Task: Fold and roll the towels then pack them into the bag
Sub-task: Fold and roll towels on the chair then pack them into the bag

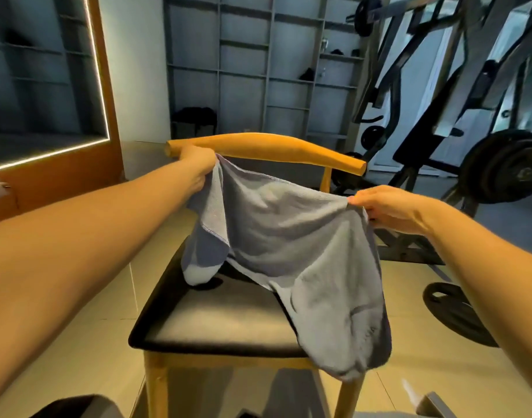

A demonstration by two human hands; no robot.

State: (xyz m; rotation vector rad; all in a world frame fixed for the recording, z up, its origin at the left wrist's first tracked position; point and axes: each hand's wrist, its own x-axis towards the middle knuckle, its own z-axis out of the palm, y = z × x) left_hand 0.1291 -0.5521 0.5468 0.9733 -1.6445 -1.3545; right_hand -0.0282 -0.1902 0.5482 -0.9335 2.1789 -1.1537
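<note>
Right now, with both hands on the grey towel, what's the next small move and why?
Probably spread the hands apart: left hand and right hand each hold the top edge, yet the grey towel sags between them, bunched over the chair seat.

Matt grey terry-cloth towel; smooth wooden chair with matt black seat.

One wide-angle view from the person's head, facing forward and downward, close above a chair seat
</note>
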